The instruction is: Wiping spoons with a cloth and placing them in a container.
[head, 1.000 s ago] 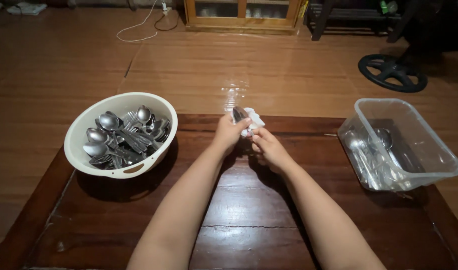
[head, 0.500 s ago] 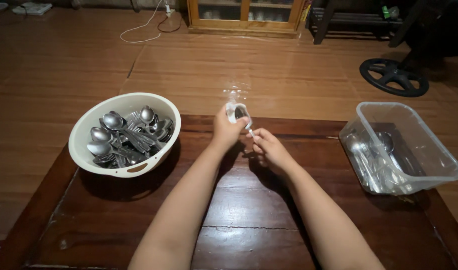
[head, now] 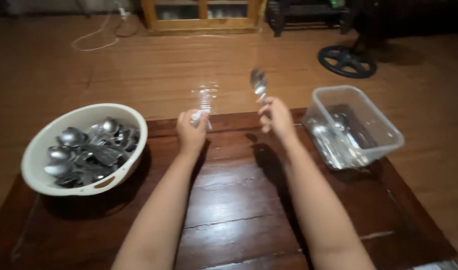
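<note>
At the left of the frame a cream bowl [head: 84,150] full of spoons is seen on the counter [head: 239,200]. The left hand [head: 191,132] is clenched on a small clear wrapper [head: 205,97]. The right hand [head: 275,116] grasps one spoon [head: 259,82] upright in its fingers, at centre. The step appears to be unwrapping; next, a careful placing into the clear box [head: 356,125] at right seems needed.

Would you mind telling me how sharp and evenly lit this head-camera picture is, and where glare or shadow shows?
Head view: dim, warm light; soft overall. The spoon in the right hand is motion-blurred. Glare streaks the table between the forearms, and the clear wrapper above the left hand glints. Dark shadows lie under the white bowl and beside the right forearm; the far room fades to black.
</note>
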